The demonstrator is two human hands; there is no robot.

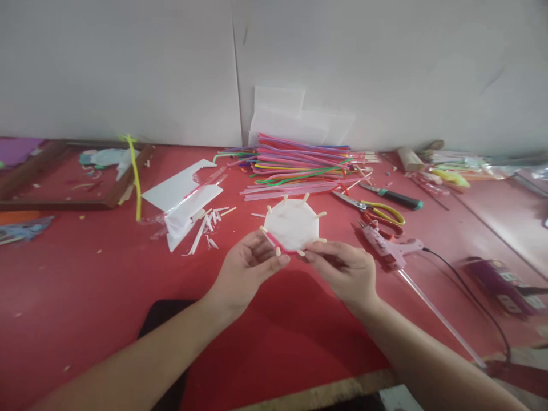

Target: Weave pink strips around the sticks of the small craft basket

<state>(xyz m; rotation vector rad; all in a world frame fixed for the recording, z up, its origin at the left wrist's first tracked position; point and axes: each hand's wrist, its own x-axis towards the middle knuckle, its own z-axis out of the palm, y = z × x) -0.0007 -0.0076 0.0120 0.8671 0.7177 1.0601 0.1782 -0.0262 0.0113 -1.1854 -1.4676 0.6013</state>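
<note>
Between my two hands is a white paper octagon (291,224) with short pale wooden sticks standing out around its edge. A pink strip (278,242) runs along its near left side. My left hand (252,264) pinches the near left edge, thumb in front by one of the sticks. On the near right edge, my right hand (345,269) closes its thumb and fingers close to two sticks. The octagon is held above the red table, tilted toward me. Its underside and some of my fingertips are hidden.
Behind the octagon lies a pile of coloured pipe cleaners (302,160). Scissors (368,206), a cutter knife (394,197) and a pink glue gun (391,245) with its cord lie right. White paper scraps (188,200) and a brown frame (77,201) are left; a purple power strip (500,285) sits far right.
</note>
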